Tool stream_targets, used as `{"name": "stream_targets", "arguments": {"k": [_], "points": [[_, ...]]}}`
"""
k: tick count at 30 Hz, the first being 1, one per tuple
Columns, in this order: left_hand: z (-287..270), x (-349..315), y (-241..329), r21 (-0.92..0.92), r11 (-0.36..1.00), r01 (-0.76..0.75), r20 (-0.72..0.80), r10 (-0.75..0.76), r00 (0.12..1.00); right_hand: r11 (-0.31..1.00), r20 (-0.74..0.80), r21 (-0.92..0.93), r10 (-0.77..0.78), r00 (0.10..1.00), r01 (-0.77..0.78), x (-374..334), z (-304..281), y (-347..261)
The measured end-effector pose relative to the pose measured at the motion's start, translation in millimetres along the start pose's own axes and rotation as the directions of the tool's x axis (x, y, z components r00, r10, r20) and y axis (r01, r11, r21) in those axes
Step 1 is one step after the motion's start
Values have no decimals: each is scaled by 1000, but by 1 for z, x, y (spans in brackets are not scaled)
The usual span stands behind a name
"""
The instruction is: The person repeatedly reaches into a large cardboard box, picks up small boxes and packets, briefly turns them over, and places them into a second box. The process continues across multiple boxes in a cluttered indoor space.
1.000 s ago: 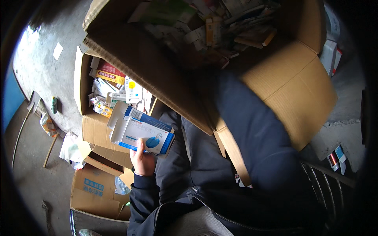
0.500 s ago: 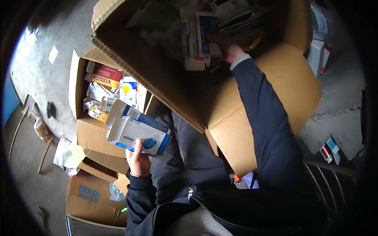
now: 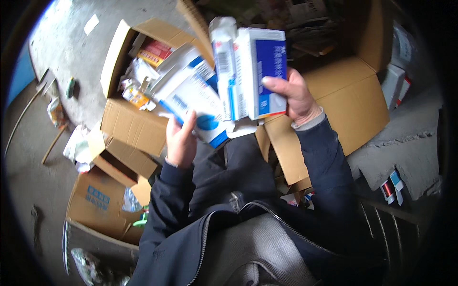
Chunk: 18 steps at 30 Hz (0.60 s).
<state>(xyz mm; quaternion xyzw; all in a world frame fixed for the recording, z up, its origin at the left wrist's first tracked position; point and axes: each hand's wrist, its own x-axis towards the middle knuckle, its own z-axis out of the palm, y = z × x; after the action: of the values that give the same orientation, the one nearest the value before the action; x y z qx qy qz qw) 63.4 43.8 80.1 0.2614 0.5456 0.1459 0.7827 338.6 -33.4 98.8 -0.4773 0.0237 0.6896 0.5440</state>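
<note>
My left hand point(image 3: 181, 140) is closed on the lower edge of a white and blue medicine carton point(image 3: 188, 95), which is tilted with its end flap open. In my right hand point(image 3: 298, 97), the thumb presses on the front of a white and dark-blue medicine carton point(image 3: 272, 59). A narrower white carton point(image 3: 225, 71) with a blue stripe stands beside it, in the same bunch. Its lower part overlaps the left-hand carton. Both hands are close together above my lap, and the fingers behind the cartons are hidden.
A large open cardboard box point(image 3: 329, 109) stands ahead and to the right, with papers in its shadowed inside. On the left a smaller cardboard box point(image 3: 131, 126) holds several medicine cartons point(image 3: 155, 51). Another cardboard box point(image 3: 78, 195) lies nearer. A green bottle point(image 3: 70, 88) is on the floor.
My right hand has come out of the large box toward me, bringing its cartons into the light. My left hand has risen and moved slightly right, so the cartons now meet. The view has shifted.
</note>
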Motion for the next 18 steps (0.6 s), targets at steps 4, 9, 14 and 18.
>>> {"name": "stream_targets", "arguments": {"k": [4,9,14,18], "points": [[8,1,2,-83,995,-52,36,55,998,981,45,-167,108,993,-99,-1,36,25],[-6,4,4,-195,980,28,-35,-35,999,995,-75,-89,28,997,-35,2,27,30],[-17,0,-4,-148,989,32,-15,-34,999,985,-34,-166,41,999,-46,1,25,37],[-20,-6,-13,-125,992,-15,10,17,1000,942,-6,-332,47,999,-46,8,41,54]]}}
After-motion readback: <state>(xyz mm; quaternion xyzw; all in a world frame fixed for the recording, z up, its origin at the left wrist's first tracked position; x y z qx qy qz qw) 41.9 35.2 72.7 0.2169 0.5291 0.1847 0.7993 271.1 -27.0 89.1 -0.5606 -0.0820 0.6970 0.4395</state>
